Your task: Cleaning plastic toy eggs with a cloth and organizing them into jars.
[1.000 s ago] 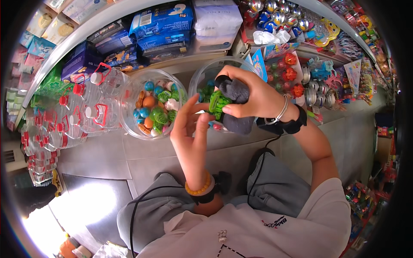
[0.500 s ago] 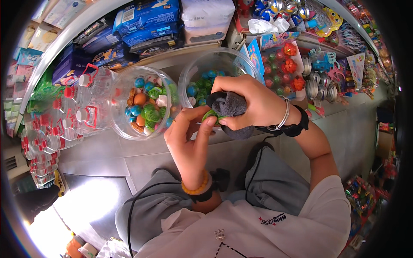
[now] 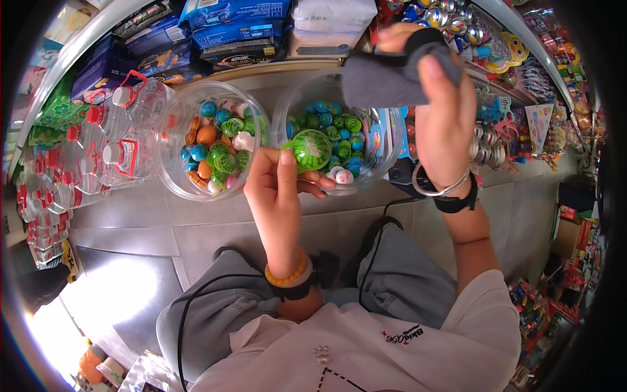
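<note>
My left hand [image 3: 273, 196] pinches a green ball with a ribbed, see-through shell [image 3: 311, 149] between thumb and fingers, over the near left rim of a clear round tub [image 3: 392, 151]. Blue and green balls lie in that tub, with a pale pink one [image 3: 342, 175] near its front. Raised above the tub's right side, my right hand [image 3: 447, 121] grips a dark grey cloth [image 3: 385, 81], which hangs out to the left. A second clear tub [image 3: 165, 166], left of my left hand, contains blue, green, orange, brown and white pieces.
Large clear bottles with red handles [image 3: 134, 160] crowd the left side. Blue packages [image 3: 238, 36] and a white package [image 3: 332, 23] stand behind the tubs. Small toys and shiny tins [image 3: 483, 140] fill the right. Grey floor tiles [image 3: 215, 228] lie between my legs and the tubs.
My right hand has lifted the grey cloth up and to the right, away from my left hand. The green ball, mostly covered before, now shows fully in my left hand.
</note>
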`<state>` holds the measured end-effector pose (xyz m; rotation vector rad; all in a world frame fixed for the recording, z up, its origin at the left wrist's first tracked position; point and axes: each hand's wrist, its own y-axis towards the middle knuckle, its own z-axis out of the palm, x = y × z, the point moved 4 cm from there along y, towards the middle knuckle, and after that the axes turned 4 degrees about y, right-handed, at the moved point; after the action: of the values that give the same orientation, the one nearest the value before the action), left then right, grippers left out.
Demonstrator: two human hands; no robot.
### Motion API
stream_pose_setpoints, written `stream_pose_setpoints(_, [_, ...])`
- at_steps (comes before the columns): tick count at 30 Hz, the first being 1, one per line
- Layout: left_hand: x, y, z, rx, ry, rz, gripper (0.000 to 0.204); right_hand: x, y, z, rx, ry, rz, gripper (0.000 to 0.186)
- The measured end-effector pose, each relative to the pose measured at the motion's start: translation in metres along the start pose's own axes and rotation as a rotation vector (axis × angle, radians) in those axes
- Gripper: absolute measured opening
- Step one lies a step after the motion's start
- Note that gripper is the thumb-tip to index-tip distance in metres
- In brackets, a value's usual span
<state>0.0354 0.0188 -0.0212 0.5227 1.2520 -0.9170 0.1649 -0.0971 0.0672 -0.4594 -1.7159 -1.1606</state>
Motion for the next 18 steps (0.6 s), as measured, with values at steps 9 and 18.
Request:
stream_pose_setpoints(9, [-0.002, -0.004, 0.002, 0.003, 0.064, 0.233, 0.010, -0.003, -0.050, 0.076, 0.559, -0.437, -0.275, 0.047])
stream_pose_setpoints(18, [-0.022, -0.023, 0.005, -0.257, 0.549, 0.492, 0.025, -0.017, -0.034, 0.063, 0.572, 0.253, 0.212, 0.042])
